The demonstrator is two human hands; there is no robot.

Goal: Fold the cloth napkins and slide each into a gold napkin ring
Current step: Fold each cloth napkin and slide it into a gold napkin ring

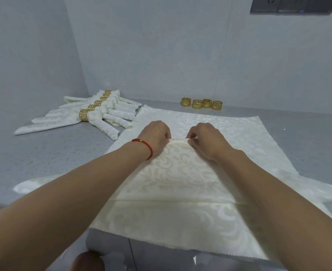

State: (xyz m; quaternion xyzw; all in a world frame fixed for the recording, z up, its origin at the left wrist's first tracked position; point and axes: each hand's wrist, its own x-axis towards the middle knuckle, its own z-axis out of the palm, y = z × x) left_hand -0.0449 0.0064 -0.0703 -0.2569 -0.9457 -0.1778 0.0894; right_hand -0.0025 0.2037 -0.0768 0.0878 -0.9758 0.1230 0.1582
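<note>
A cream damask napkin (pixel 180 178) lies spread on the grey table, with a narrow fold raised across its middle. My left hand (pixel 156 136) pinches the left end of that fold. A few centimetres to the right, my right hand (pixel 205 140) pinches the same fold. Both sets of fingers are curled over the pleat's edge. Several empty gold napkin rings (pixel 201 104) stand in a row at the back, beyond the napkin. At the back left lies a pile of folded napkins (pixel 94 116), each inside a gold ring.
The grey speckled table (pixel 49 153) meets pale walls at the back and left. The near edge of the napkin hangs over the table's front edge. A wall socket panel (pixel 290 4) sits high at the right.
</note>
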